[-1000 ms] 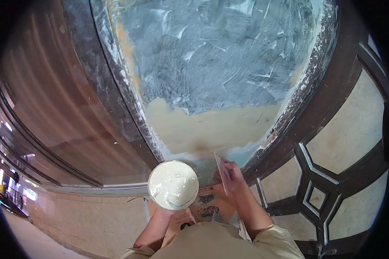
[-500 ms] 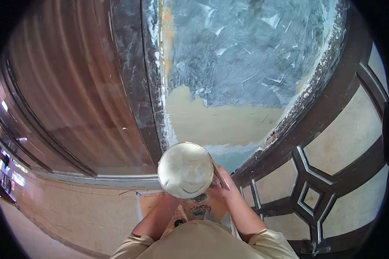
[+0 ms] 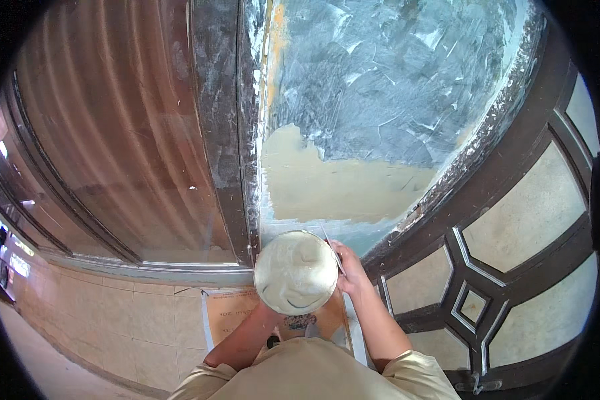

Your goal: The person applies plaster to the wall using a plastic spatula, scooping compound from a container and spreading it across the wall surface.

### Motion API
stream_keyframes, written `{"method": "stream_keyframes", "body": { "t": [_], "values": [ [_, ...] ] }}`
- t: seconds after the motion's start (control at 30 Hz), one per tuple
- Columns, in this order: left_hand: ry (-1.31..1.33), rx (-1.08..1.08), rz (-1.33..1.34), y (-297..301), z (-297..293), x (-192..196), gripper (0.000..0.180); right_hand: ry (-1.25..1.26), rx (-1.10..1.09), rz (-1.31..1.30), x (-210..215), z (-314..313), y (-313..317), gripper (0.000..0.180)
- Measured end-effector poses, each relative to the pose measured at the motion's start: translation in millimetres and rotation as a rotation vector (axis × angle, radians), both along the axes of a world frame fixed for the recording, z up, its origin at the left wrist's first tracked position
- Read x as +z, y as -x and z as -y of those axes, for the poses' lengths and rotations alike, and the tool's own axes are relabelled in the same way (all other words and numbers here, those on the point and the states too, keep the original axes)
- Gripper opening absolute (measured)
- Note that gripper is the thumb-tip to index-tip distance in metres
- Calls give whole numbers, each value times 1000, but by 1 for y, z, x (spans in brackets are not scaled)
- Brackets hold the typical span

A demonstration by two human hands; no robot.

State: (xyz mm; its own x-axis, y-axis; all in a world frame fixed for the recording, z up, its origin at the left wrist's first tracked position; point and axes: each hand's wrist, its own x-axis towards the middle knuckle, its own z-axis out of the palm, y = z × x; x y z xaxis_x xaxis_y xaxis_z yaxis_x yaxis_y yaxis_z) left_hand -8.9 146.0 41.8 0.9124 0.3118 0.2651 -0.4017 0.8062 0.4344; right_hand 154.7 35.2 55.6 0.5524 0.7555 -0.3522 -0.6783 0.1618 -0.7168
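A round pan [image 3: 296, 273] smeared with cream-coloured putty is held up in front of me. My left hand [image 3: 268, 313] supports it from below; the pan hides its fingers. At the pan's right rim, my right hand [image 3: 350, 270] grips a thin putty knife [image 3: 333, 248], seen almost edge-on with its blade pointing up. Beyond the pan stands a door panel or wall [image 3: 387, 73] with a mottled blue-grey surface. A smooth beige band of putty [image 3: 353, 190] covers its lower part, with a pale bluish strip beneath.
Glazed dark wood panels with a brown curtain [image 3: 133, 133] behind rise on the left. A dark wooden door leaf [image 3: 447, 293] with pale panes and silver trim stands close on my right. Printed cardboard [image 3: 223, 320] lies on the tiled floor [image 3: 153, 320] below my arms.
The pan has shifted slightly right and down in view. My right hand has moved up along its rim, and the knife blade now points upward. The view has shifted a little.
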Motion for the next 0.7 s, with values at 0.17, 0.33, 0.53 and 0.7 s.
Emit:
{"method": "stream_keyframes", "body": {
  "t": [0.17,0.33,0.53,0.7],
  "values": [
    [0,36,-97,10,5,-23,63,-169,-45,-56,-66,34,-38,29],
    [-40,71,-171,34,-3,-53,61,184,-489,131,-66,48,-18,19],
    [-105,125,-281,71,-11,-94,60,216,-561,178,-86,113,-55,14],
    [-43,141,-409,72,0,-75,60,111,-800,89,-63,117,-105,15]
  ]
}}
